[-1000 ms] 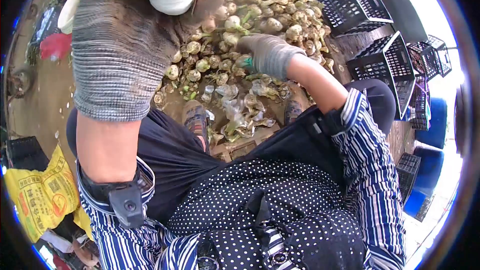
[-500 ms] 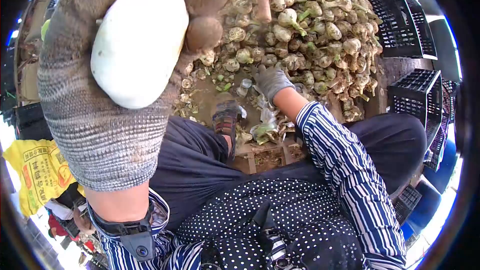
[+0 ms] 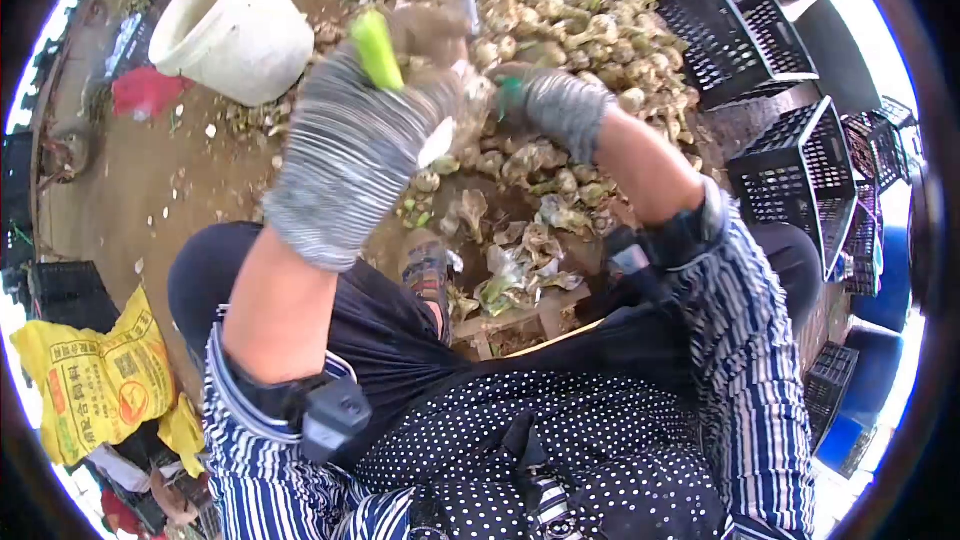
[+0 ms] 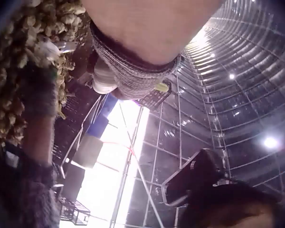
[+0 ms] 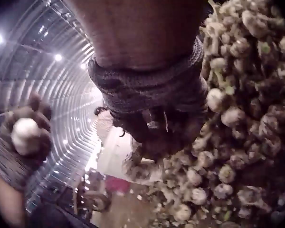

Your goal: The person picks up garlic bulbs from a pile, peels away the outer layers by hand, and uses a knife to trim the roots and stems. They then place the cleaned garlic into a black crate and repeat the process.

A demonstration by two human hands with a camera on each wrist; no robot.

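My gloved left hand (image 3: 350, 145) is raised at centre-left in the head view, fingers curled round a white bulb (image 3: 437, 142) whose green stem (image 3: 376, 50) sticks up. The right wrist view shows the white bulb (image 5: 26, 135) in the left palm. Across from it, my gloved right hand (image 3: 562, 108) is low over the heap of garlic bulbs (image 3: 600, 30), with green on a finger. In its own wrist view the right hand's fingers are dark and bent down by a pale bulb (image 5: 137, 167); whether they grip it is unclear. A blurred blade (image 3: 470, 8) shows beyond the left hand.
A white bucket (image 3: 250, 40) stands at upper left, near a red cloth (image 3: 147, 90). Black crates (image 3: 800, 165) line the right side, with blue barrels (image 3: 868, 380) behind. Leaf scraps (image 3: 515, 275) lie between the feet; a yellow sack (image 3: 100, 380) is at lower left.
The left hand has moved away from the camera, down toward the heap, and its palm no longer faces up. The right hand has risen toward it. The head view has shifted, bringing the bucket into sight.
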